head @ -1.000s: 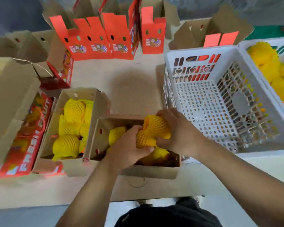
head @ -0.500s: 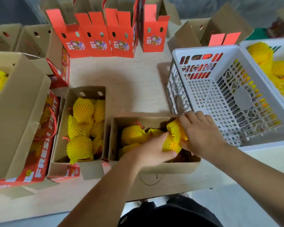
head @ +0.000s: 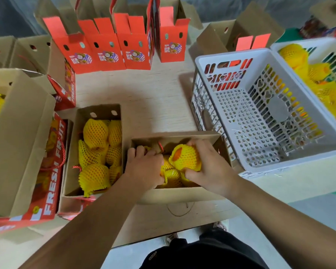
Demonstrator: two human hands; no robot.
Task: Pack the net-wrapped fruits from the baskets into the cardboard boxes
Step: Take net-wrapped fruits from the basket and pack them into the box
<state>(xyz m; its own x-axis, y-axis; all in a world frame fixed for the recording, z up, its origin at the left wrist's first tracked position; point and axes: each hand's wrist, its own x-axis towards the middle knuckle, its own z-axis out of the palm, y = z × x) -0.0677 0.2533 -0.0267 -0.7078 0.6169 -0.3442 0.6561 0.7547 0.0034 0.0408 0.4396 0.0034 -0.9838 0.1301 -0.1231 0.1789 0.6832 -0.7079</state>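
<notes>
cardboard comes first: the near box (head: 182, 194) sits right in front of the person, and both hands are down inside it. right hand (head: 209, 167) is closed around a net-wrapped fruit (head: 185, 159), pressing it in on the right side of the box; left hand (head: 144, 167) is curled over the fruits on the left side, though whether it grips one i cannot tell. this box looks nearly full, so the step in hand seems to be seating its last pieces. just left of it the second box (head: 72, 152) already holds a full load of yellow fruits (head: 95, 152). to the right, the white basket (head: 241, 55) is bare inside. farther right, another basket (head: 275, 47) has plenty of wrapped fruit (head: 318, 74) left to pack. at the far edge stand red cartons (head: 105, 47), open, contents not visible.
</notes>
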